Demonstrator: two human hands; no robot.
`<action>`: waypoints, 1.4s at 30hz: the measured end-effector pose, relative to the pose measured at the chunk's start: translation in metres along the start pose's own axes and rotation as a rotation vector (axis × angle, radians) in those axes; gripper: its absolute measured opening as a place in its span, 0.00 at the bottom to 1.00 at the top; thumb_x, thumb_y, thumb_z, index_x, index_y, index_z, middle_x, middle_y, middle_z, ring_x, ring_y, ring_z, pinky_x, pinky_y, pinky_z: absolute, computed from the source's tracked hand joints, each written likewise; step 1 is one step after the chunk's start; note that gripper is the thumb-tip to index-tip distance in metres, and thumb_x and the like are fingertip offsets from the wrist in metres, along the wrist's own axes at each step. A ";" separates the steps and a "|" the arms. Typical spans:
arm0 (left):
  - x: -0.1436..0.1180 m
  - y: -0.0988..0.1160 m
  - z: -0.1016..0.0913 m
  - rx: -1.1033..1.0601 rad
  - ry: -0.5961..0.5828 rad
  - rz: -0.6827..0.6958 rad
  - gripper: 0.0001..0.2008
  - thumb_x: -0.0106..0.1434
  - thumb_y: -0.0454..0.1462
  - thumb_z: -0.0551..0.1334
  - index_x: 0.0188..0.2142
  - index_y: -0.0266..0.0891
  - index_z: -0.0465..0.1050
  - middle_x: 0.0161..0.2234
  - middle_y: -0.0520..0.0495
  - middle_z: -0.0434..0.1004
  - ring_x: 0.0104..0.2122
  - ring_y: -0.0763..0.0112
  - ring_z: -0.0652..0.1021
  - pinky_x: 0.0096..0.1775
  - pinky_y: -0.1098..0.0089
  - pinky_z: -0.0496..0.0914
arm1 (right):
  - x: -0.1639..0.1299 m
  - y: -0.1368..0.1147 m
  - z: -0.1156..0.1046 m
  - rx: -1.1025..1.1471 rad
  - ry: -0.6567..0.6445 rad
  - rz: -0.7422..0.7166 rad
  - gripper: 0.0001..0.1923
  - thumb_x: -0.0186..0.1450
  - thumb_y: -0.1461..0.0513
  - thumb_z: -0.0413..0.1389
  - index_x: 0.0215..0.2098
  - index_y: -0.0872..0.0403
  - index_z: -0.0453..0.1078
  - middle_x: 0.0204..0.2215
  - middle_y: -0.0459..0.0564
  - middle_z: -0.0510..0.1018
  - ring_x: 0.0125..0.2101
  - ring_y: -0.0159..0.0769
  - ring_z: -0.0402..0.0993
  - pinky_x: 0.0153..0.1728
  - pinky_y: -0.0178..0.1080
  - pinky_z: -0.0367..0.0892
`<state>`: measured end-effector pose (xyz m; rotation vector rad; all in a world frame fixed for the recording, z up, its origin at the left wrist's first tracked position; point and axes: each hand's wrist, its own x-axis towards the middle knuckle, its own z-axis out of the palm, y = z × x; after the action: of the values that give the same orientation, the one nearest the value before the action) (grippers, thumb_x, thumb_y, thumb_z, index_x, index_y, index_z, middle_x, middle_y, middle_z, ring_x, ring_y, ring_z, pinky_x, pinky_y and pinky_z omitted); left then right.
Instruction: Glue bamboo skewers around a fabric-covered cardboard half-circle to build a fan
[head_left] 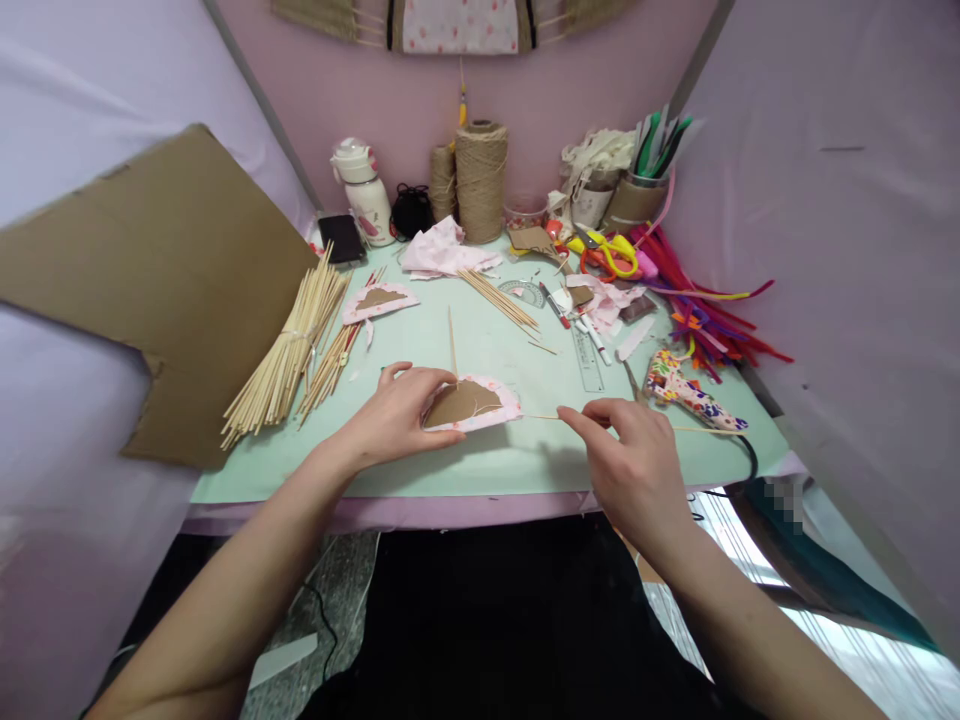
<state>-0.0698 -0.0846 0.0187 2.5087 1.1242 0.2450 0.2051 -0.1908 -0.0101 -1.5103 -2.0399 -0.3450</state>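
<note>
My left hand [409, 408] grips the left side of a half-round cardboard piece [461, 402], whose edge is wrapped in pink floral fabric. A thin wooden skewer [452, 335] reaches away from the piece, beside my left fingertips. Off to the right, my right hand [634, 440] pinches another thin stick [709, 430] lying roughly level. Its left end comes up to the right corner of the cardboard piece; whether it goes in, I cannot tell. Farther back on the left lies a similar fabric-edged cardboard piece [380, 301].
Bundled skewers [281, 360] and a large cardboard sheet [187, 270] flank the left. A floral glue gun [694, 390], pipe cleaners [712, 300] and yellow scissors [615, 255] are at right. Twine spools [481, 185] and a white bottle [367, 200] stand behind loose skewers [499, 300].
</note>
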 end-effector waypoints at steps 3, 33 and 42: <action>-0.001 0.000 -0.001 0.004 0.006 0.002 0.30 0.57 0.55 0.63 0.53 0.40 0.65 0.50 0.42 0.74 0.49 0.56 0.74 0.59 0.49 0.52 | 0.001 -0.001 0.000 -0.008 -0.009 0.004 0.19 0.69 0.70 0.44 0.47 0.52 0.75 0.35 0.51 0.75 0.35 0.39 0.69 0.36 0.42 0.57; 0.004 0.001 0.007 0.040 -0.006 0.075 0.23 0.57 0.53 0.63 0.45 0.41 0.65 0.51 0.42 0.72 0.51 0.56 0.72 0.59 0.49 0.50 | -0.001 0.012 0.008 0.212 -0.162 0.009 0.17 0.68 0.71 0.47 0.43 0.53 0.76 0.34 0.51 0.74 0.35 0.37 0.69 0.36 0.40 0.58; 0.000 0.002 0.014 0.115 0.013 0.147 0.21 0.59 0.49 0.63 0.46 0.41 0.64 0.56 0.39 0.69 0.58 0.53 0.67 0.60 0.48 0.46 | 0.000 0.012 0.008 0.230 -0.399 -0.011 0.20 0.65 0.74 0.46 0.43 0.52 0.75 0.34 0.50 0.75 0.35 0.37 0.70 0.36 0.40 0.58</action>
<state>-0.0637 -0.0898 0.0065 2.6994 0.9859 0.2425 0.2146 -0.1831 -0.0179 -1.5138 -2.2957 0.2009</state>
